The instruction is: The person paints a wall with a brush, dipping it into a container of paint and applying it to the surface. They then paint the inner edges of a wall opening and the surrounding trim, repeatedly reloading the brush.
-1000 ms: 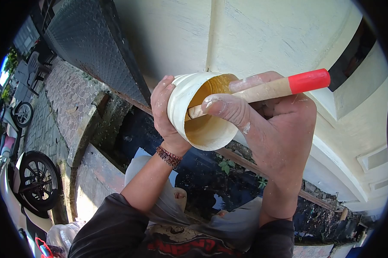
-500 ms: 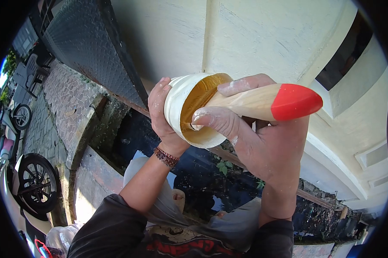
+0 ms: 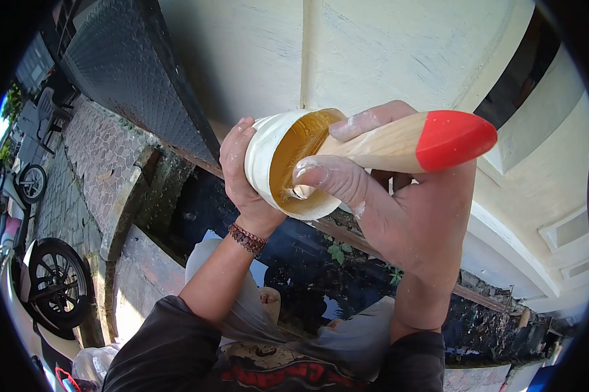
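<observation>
A white paint-coated cup with a yellowish inside is tilted, its mouth facing right. My left hand is closed around its outer side and base. In my right hand is a paintbrush with a pale wooden handle and a red tip. The thumb and fingers, spotted with white paint, grip the handle low, at the cup's mouth. The brush head reaches into the cup, and its bristles are mostly hidden by the rim and my thumb.
A cream wall rises ahead, with a dark textured metal panel to its left. Below lies a ditch of dark water between my legs and the wall. A motorbike wheel and a grey chair are at left.
The cup and both hands have shifted slightly left and up. The brush's red tip has moved slightly right and up, with its head still in the cup.
</observation>
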Motion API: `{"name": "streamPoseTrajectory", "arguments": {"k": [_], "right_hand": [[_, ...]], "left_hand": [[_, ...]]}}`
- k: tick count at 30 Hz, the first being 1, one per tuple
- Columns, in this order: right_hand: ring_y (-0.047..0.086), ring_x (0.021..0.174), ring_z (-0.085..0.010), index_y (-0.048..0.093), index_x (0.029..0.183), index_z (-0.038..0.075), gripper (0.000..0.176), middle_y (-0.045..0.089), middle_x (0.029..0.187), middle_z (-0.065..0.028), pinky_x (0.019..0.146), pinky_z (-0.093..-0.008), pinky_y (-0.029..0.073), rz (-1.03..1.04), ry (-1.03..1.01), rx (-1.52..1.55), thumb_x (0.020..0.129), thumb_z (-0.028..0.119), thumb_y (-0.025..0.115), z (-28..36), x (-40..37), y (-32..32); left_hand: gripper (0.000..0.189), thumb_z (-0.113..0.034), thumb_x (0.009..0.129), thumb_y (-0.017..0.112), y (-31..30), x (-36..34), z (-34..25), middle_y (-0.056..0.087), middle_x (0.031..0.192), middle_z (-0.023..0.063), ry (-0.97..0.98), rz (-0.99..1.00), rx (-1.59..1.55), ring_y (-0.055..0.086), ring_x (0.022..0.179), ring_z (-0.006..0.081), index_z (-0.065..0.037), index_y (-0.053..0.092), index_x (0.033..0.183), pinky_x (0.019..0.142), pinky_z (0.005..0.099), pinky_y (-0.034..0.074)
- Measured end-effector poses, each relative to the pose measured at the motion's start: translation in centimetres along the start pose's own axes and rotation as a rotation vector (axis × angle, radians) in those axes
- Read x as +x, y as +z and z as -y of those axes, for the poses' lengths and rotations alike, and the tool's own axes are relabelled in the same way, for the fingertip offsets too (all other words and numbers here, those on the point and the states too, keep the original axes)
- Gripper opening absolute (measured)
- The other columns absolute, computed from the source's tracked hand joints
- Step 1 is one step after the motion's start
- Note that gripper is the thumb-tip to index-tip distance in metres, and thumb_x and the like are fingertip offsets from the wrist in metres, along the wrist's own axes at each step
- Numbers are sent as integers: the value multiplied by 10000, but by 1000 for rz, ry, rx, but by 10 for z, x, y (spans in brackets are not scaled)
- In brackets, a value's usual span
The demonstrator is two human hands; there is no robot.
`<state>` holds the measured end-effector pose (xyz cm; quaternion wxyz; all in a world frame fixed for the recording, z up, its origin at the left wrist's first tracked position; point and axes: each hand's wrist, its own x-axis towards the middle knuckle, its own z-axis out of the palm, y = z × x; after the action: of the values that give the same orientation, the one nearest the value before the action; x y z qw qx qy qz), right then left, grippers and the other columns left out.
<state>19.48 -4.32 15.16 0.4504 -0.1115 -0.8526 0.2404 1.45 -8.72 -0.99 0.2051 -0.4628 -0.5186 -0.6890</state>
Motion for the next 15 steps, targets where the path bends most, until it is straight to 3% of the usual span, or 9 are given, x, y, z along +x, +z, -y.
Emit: {"name": "streamPoseTrajectory", "arguments": {"k": [5,8,11,12,15], "right_hand": [[688,667,-118,689,879,-9,350,704,768,-71,579,-186,520,-165,146,148,678,163,918,-6,0,-3],[674,641,-107,671,894,-17,351,694,745,-75,560,-179,514,-178,88,146,700,154,908,-22,2,1],[669,619,-105,656,914,-15,355,690,725,-82,542,-167,505,-165,101,172,715,152,900,-25,2,-1],[669,609,-106,649,925,-13,362,689,717,-86,532,-161,502,-138,129,179,721,154,897,-25,2,-3],[689,619,-124,649,947,-9,415,708,740,-110,504,-159,505,-106,247,172,696,187,916,-23,-1,-6]], "left_hand": [[868,-249,585,946,0,12,-12,576,1259,166,137,47,104,588,1174,308,-31,513,1305,1001,414,472],[830,-194,529,924,1,14,-18,637,1153,149,-13,160,29,659,1044,287,-22,555,1252,920,369,522],[826,-192,525,924,2,18,-29,642,1150,148,-39,251,28,663,1039,279,-27,558,1247,916,363,525],[927,-279,593,951,-4,20,-30,625,1218,109,-17,368,103,629,1125,211,-7,466,1335,990,358,498],[805,-234,554,918,-1,21,-34,644,1181,152,-80,350,11,665,1061,283,-31,559,1246,919,361,527]]}}
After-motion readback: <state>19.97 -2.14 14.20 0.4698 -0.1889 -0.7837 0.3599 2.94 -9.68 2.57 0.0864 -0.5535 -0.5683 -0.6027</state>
